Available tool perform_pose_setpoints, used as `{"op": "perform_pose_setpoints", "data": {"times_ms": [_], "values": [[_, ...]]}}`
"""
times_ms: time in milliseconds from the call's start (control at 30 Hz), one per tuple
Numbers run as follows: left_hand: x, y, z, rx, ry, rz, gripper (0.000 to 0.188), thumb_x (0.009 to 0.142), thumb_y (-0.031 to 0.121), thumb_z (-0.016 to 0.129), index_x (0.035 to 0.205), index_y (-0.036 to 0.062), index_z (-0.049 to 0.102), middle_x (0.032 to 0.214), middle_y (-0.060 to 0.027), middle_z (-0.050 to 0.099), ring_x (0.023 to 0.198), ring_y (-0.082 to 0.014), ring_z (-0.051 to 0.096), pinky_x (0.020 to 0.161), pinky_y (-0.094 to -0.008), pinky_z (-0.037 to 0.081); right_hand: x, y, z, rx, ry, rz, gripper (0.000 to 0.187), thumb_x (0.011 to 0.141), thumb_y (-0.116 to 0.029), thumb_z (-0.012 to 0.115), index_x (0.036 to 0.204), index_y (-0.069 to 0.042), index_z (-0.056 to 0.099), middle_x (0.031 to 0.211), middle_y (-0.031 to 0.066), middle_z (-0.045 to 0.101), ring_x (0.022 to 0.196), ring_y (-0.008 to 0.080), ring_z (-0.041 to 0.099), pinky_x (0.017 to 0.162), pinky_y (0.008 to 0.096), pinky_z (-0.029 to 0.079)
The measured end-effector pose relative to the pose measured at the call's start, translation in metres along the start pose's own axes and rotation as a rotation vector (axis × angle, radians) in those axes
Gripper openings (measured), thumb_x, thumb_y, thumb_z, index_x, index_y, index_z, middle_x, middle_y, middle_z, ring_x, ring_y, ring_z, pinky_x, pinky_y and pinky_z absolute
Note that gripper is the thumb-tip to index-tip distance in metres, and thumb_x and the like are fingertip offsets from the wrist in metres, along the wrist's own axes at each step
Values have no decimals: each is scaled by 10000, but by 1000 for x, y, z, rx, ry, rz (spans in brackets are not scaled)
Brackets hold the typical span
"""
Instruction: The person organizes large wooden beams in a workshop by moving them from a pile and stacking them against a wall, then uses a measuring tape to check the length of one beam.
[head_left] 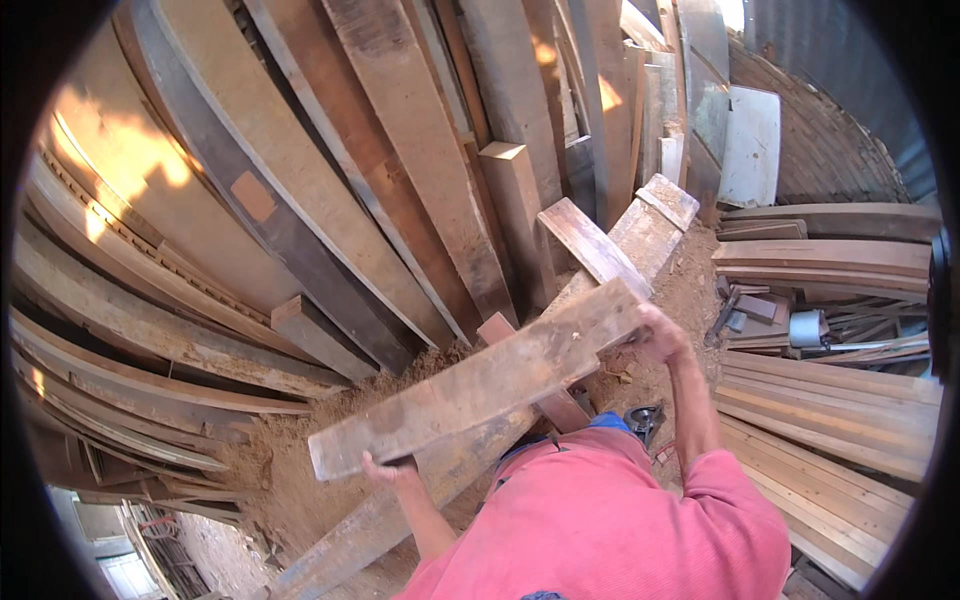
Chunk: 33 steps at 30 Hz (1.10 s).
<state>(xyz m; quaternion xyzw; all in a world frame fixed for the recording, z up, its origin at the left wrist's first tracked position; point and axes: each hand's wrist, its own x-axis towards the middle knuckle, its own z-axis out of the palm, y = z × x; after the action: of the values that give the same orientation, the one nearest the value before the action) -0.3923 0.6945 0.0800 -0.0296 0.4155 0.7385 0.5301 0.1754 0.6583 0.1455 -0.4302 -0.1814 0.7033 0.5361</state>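
A long, worn wooden plank (470,385) slants across in front of me, held at both ends. My left hand (388,472) grips its lower left end, thumb on the near edge and fingers hidden underneath. Around the upper right end, my right hand (660,336) is closed, slightly blurred. Below the plank runs a long, dusty wooden bench board (440,480), with a reddish crosspiece (563,410) partly covered by the plank. Beyond the right end, a shorter board (595,240) rests on the bench's far part.
Tall boards (410,130) lean along the far side, with a square post (517,220) among them. Stacked planks (830,400) lie at the right, near a white cylinder (806,328). Sawdust (300,440) covers the ground. A dark metal tool (643,418) sits near my right arm.
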Motion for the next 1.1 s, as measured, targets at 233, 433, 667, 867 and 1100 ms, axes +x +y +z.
{"op": "perform_pose_setpoints", "data": {"times_ms": [233, 433, 667, 867, 1100], "values": [[2, -88, 163, 84, -296, -381, 644, 877, 434, 475, 1391, 47, 457, 1387, -170, 523, 1291, -376, 485, 1090, -573, 365, -56, -107, 16, 67, -68, -820, 966, 830, -569, 664, 1484, 37, 293, 1446, 168, 455, 1346, 310, 444, 1114, 516, 377], [-38, -188, 253, 322, -211, -702, 646, 820, 445, 547, 1362, 99, 489, 1355, -137, 538, 1269, -349, 501, 1039, -557, 420, -69, -212, -29, -45, -73, -1094, 868, 853, -623, 595, 1473, -51, 390, 1515, 194, 375, 1373, 324, 416, 1119, 520, 364], [-39, -237, 263, 323, -487, -990, 574, 933, 516, 378, 1344, 139, 518, 1348, -117, 529, 1240, -323, 517, 1009, -540, 459, -62, -297, 101, 67, -315, -1114, 922, 864, -655, 578, 1505, -39, 335, 1546, 214, 322, 1374, 402, 401, 1106, 550, 382], [-36, -265, 278, 719, -478, -770, 730, 952, 647, 355, 1434, 101, 408, 1359, -156, 513, 1221, -332, 530, 981, -512, 482, -46, -325, 109, -269, -394, -1240, 826, 846, -416, 727, 1430, 65, 395, 1436, 210, 473, 1308, 340, 493, 1087, 466, 422], [-27, -282, 93, 2331, -679, 320, 1146, 696, 562, 782, 1573, 250, 113, 1561, -300, 112, 1397, -520, 212, 1079, -602, 329, 43, -289, 263, -434, -41, -1212, 944, 720, -243, 877, 1396, 144, 343, 1241, 182, 590, 1143, 245, 595, 1016, 341, 460]]}}
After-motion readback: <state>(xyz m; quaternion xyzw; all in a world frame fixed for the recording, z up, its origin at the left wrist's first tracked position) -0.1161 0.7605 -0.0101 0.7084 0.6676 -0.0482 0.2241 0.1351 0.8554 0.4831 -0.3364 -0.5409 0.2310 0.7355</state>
